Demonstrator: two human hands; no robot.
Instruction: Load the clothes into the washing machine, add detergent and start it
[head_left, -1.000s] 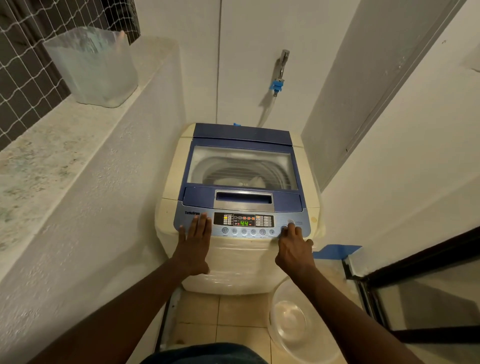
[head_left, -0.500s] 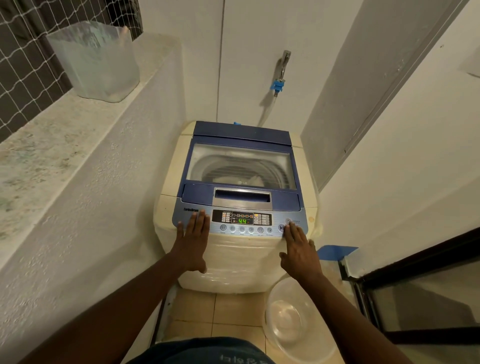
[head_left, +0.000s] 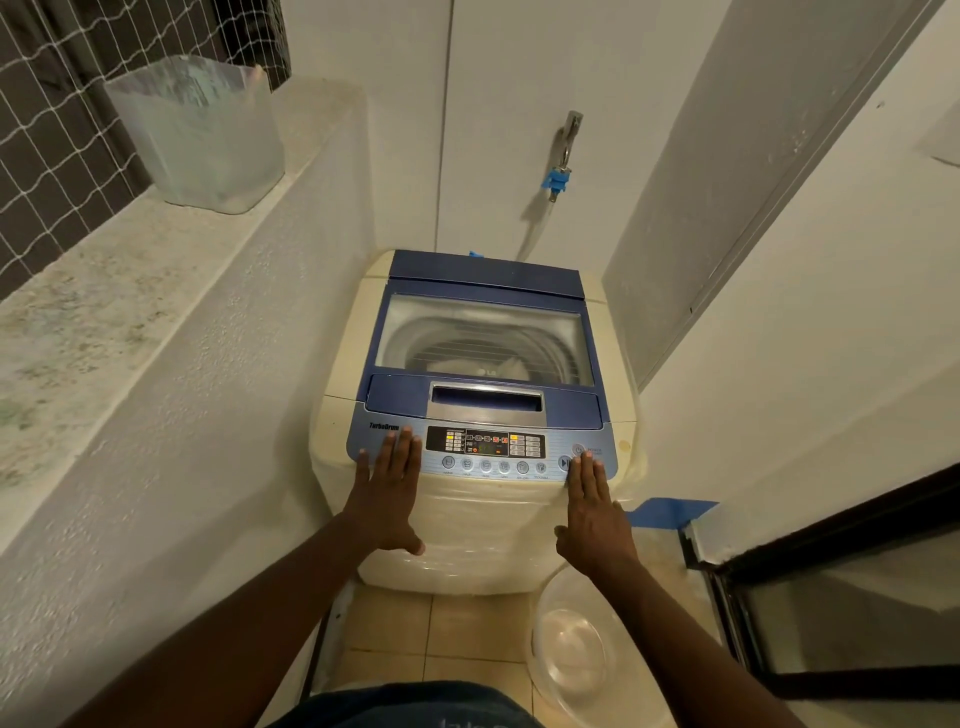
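Observation:
A cream top-loading washing machine (head_left: 457, 540) with a blue lid (head_left: 483, 291) stands in the corner, lid shut. Pale clothes (head_left: 467, 364) show in the drum through the lid's window. The control panel (head_left: 485, 447) is lit. My left hand (head_left: 387, 488) lies flat with fingers spread on the panel's left end. My right hand (head_left: 592, 509) is flat too, its fingertips beside the round buttons at the panel's right end. A frosted plastic container (head_left: 202, 135) stands on the ledge at upper left; I cannot tell what it holds.
A clear plastic basin (head_left: 571, 654) sits on the tiled floor right of the machine. A tap with a blue connector (head_left: 558, 176) is on the back wall. A rough ledge (head_left: 104, 291) runs along the left; a dark-framed door (head_left: 831, 597) stands at right.
Both hands have slid back toward me along the panel's front edge, and the view has pulled away. The green number on the display no longer reads clearly.

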